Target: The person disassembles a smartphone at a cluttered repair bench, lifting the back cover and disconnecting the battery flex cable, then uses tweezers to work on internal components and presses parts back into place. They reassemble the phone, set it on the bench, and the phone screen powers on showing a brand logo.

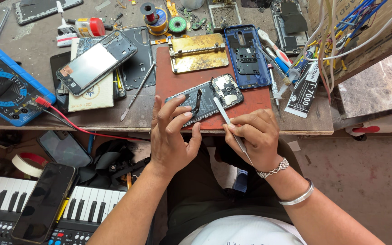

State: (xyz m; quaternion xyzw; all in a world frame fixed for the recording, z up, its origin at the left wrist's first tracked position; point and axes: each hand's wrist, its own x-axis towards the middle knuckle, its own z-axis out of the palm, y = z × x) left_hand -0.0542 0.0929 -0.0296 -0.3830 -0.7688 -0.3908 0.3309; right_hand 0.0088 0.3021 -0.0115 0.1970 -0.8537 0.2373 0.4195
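Opened phone [205, 102] lying on red mat [169, 77], 12 o'clock of both hands | left hand [171, 138] pinning lower edge, fingers spread | right hand [257, 136] pinching metal tweezers [227, 121], tip over board | risk: tip slipping, nicking black flex cable [197, 100]; phone sliding off the 6 o'clock table edge

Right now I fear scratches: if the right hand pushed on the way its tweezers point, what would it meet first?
Probably the opened black phone: the right hand aims its metal tweezers at its circuit board.
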